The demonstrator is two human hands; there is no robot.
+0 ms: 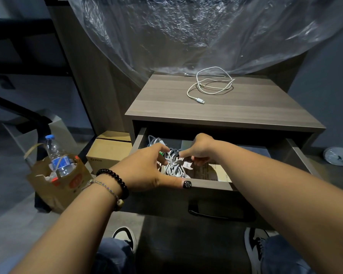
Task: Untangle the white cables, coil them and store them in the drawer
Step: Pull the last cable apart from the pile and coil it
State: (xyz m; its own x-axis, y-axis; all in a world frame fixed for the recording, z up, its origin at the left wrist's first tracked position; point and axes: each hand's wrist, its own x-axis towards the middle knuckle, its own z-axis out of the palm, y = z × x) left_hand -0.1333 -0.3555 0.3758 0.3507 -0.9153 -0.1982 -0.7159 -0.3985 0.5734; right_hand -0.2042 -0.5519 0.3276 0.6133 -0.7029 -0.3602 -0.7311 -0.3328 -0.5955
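Note:
The top drawer (210, 184) of a grey-brown nightstand (186, 107) is pulled out. Inside it lies a coiled bundle of white cable (174, 167). My left hand (145, 169) curls its fingers round the bundle's left side, thumb lying along the drawer's front edge. My right hand (198, 149) reaches in from the right and pinches the bundle's top with curled fingers. Another white cable (210, 82), loosely looped with a plug at its near end, lies on the nightstand's top. More cable (152, 140) shows at the drawer's back left.
Printed paper (206, 171) lies on the drawer's floor. A black handle (216, 212) sits on the drawer front. Left of the nightstand stand a cardboard box (107, 151) and a paper bag (55, 182) holding a water bottle (56, 155). Clear plastic sheeting (186, 32) hangs behind.

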